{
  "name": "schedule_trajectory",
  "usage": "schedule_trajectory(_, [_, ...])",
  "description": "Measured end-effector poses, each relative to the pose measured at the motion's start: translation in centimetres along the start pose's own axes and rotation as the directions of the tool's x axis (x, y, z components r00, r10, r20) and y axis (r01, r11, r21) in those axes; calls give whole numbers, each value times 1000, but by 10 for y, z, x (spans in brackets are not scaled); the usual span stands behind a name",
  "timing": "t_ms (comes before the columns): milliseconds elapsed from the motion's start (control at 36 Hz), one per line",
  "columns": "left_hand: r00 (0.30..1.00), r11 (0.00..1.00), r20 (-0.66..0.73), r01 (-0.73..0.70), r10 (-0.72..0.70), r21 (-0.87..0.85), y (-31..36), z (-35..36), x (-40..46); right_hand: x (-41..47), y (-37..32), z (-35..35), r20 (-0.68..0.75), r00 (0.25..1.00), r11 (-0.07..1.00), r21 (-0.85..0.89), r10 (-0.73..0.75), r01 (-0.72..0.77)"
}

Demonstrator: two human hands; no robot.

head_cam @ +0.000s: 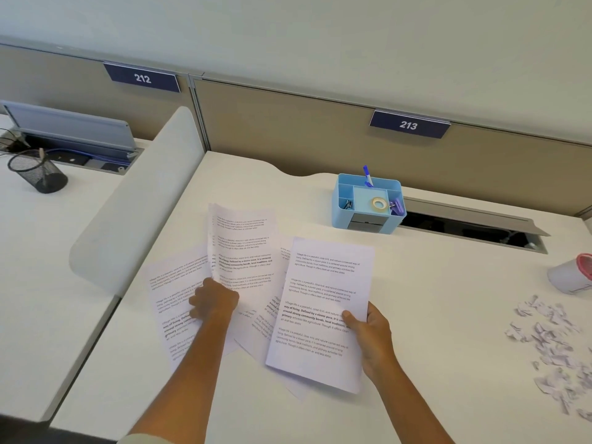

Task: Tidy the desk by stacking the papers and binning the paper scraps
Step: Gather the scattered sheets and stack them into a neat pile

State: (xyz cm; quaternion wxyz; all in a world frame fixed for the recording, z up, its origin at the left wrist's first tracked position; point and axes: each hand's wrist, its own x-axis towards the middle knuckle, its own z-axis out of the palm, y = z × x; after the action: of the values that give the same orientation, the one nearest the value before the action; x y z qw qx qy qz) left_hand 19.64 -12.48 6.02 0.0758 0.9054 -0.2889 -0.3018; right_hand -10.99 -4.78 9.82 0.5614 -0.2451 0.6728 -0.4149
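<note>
Several printed white sheets lie fanned out on the white desk (432,315). My left hand (213,301) pinches the lower edge of one sheet (243,241), lifting it so that it curls upward. My right hand (371,331) holds another printed sheet (323,302) by its right edge, raised slightly above the desk. More sheets (173,302) lie flat under and between both hands. A pile of torn paper scraps (551,344) sits at the far right of the desk. A small white bin with a pink rim (570,277) lies near the right edge.
A light blue desk organiser (368,203) with a tape roll and a pen stands behind the papers. An open cable tray (474,225) runs along the back. A grey divider (137,200) separates the neighbouring desk, where a black mesh pen cup (37,171) stands.
</note>
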Motion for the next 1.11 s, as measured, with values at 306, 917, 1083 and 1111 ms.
schedule_trajectory(306, [983, 940, -94, -176, 155, -293, -17, -25, -5, -4, 2, -7, -6, 1000, 1000, 15, 18, -18])
schedule_trajectory(917, [956, 505, 47, -111, 289, -856, -56, -88, -56, -21, -2, -6, 93, 995, 996, 83, 32, -40])
schedule_trajectory(1083, [920, 610, 141, -122, 365, -783, -68, -54, -94, -27, -6, -5, 160, 986, 981, 179, 49, -78])
schedule_trajectory(1111, [915, 625, 148, -132, 376, -769, -70, -49, -100, -28, -6, -5, 174, 983, 975, 201, 54, -89])
